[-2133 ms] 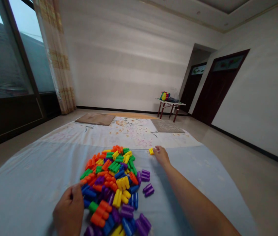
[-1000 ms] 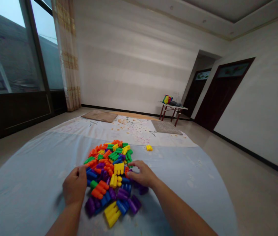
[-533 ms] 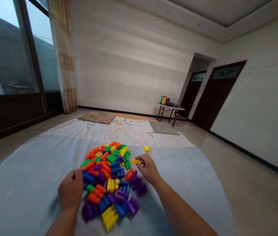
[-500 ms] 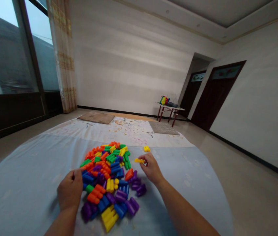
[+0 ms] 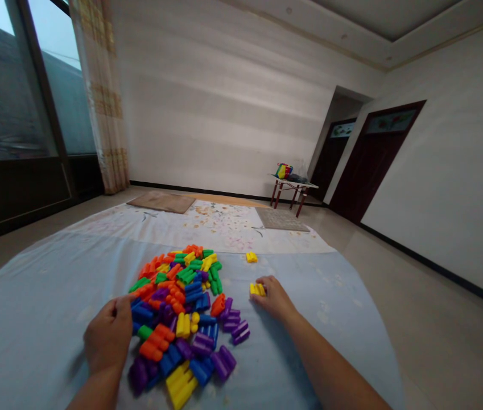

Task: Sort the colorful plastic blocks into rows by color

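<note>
My right hand point(image 5: 274, 297) has its fingers closed on a yellow toy building block point(image 5: 257, 290), low over the blue cloth, right of the pile. Another yellow block point(image 5: 251, 257) lies alone farther back. At the pile's left edge, my left hand point(image 5: 110, 330) is curled with thumb and finger together near an orange piece point(image 5: 135, 294); whether it grips anything is hidden. The heap between my hands mixes orange blocks point(image 5: 156, 341), purple blocks point(image 5: 224, 362), green blocks point(image 5: 186, 275), blue blocks point(image 5: 202, 371) and yellow blocks point(image 5: 180, 385).
A pale blue cloth point(image 5: 326, 341) covers the round surface, with a floral white cloth point(image 5: 228, 219) behind. Beyond are a brown mat point(image 5: 162, 201), a grey mat point(image 5: 281, 219) and a small table point(image 5: 294, 183) with a colourful bag point(image 5: 284, 170). A curtain point(image 5: 103, 102) hangs at left.
My right hand has moved the yellow block slightly right and down towards the cloth. My left hand stays beside the pile. The whole view has shifted a little.
</note>
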Demonstrator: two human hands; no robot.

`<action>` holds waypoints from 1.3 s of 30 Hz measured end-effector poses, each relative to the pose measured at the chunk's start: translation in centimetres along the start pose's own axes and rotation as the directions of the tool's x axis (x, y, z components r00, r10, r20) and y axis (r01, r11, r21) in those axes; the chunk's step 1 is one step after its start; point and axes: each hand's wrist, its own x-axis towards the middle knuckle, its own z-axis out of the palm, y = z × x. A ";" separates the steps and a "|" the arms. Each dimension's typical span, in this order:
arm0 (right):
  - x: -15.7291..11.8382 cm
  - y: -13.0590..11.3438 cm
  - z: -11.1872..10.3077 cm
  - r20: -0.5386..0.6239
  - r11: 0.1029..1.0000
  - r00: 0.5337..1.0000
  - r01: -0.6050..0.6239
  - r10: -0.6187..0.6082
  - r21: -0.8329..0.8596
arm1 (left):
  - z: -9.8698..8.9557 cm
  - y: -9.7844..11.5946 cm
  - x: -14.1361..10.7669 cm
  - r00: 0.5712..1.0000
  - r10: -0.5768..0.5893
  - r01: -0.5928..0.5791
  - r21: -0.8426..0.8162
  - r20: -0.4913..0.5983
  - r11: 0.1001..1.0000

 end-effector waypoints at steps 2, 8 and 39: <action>0.8 0.1 0.4 0.021 1.000 1.000 -0.004 0.004 -0.010 | 0.1 -0.1 0.0 1.000 -0.014 0.014 0.002 0.010 1.000; 4.4 0.6 0.7 -0.131 0.997 0.990 -0.061 0.056 -0.038 | 0.1 -0.3 0.2 1.000 0.001 -0.001 0.020 -0.008 1.000; -2.1 -8.4 2.9 0.121 0.938 0.953 0.243 -0.278 0.247 | 0.7 -1.2 0.6 0.999 0.020 -0.021 -0.024 -0.033 0.999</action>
